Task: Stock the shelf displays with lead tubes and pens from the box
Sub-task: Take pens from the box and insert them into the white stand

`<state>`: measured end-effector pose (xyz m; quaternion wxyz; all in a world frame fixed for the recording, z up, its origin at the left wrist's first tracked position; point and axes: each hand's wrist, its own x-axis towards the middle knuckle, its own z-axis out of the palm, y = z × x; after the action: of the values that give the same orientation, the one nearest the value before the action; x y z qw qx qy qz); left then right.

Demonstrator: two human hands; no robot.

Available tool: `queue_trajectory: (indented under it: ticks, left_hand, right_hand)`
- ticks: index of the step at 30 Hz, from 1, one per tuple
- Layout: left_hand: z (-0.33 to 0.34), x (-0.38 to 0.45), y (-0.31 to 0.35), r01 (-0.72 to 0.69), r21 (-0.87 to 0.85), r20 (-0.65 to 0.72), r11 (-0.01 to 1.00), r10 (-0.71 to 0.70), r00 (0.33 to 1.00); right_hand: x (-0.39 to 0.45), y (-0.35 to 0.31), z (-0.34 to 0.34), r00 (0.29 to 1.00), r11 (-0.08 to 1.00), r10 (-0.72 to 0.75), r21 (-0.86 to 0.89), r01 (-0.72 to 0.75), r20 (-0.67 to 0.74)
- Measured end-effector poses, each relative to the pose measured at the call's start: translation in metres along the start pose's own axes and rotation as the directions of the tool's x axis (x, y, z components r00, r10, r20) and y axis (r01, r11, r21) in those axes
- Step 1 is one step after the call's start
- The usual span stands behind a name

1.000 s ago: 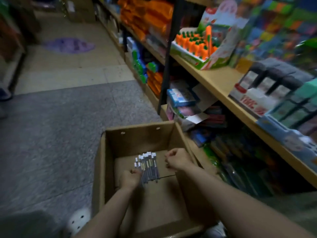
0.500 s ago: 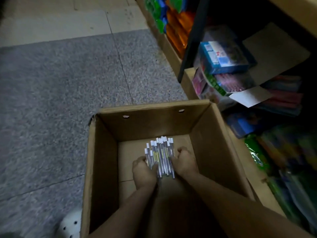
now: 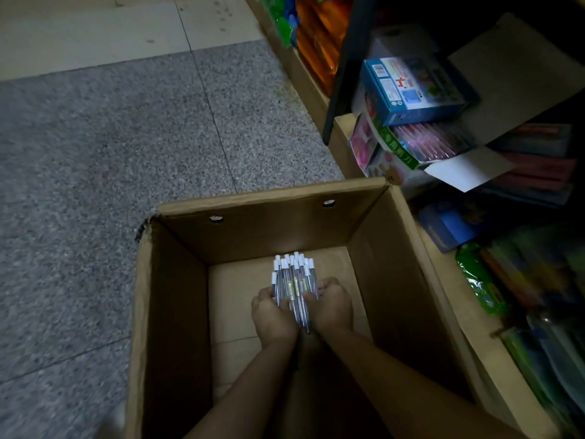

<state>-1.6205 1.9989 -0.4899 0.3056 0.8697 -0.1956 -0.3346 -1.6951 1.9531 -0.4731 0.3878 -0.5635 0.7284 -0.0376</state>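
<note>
An open cardboard box [image 3: 272, 226] stands on the floor beside the shelf. Deep inside it, a bundle of several clear pens with white caps [image 3: 294, 277] points away from me. My left hand [image 3: 273, 315] grips the bundle from the left and my right hand [image 3: 332, 307] grips it from the right, so the pens are squeezed between both hands. The lower ends of the pens are hidden between my hands.
The bottom shelf [image 3: 345, 144] runs along the right, holding a blue boxed product [image 3: 408, 90], pink and green packs [image 3: 411, 144] and dim stationery packs [image 3: 522, 296]. A black shelf post [image 3: 345, 64] rises behind the box. Grey speckled floor [image 3: 110, 153] lies to the left.
The view has tilted down from the upper shelves to the box. My right hand came in from the box's right side and closed on the pen bundle beside my left hand.
</note>
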Motion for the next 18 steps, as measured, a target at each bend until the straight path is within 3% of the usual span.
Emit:
queue_trajectory:
  ticks: [8, 12, 14, 18]
  left_hand:
    - [-0.001, 0.003, -0.001, -0.011, -0.078, 0.074, 0.997, 0.017, 0.997]
    - [-0.011, 0.002, 0.0, -0.003, -0.158, 0.101, 0.987, 0.02, 0.995]
    - [-0.019, -0.002, 0.004, 0.01, -0.163, 0.176, 0.987, 0.019, 0.984]
    - [-0.039, -0.027, 0.025, 0.186, -0.289, 0.409, 0.939, -0.055, 0.911]
  right_hand:
    - [-0.004, 0.011, -0.001, 0.998, 0.994, -0.065, 0.089, 0.064, 0.015]
    - [-0.01, 0.016, -0.012, 0.999, 0.995, 0.011, 0.096, -0.014, 0.031]
    - [-0.019, 0.013, -0.024, 0.994, 0.984, 0.069, 0.159, -0.082, 0.086]
    - [-0.052, -0.003, -0.055, 0.963, 0.895, 0.13, 0.39, -0.217, 0.236]
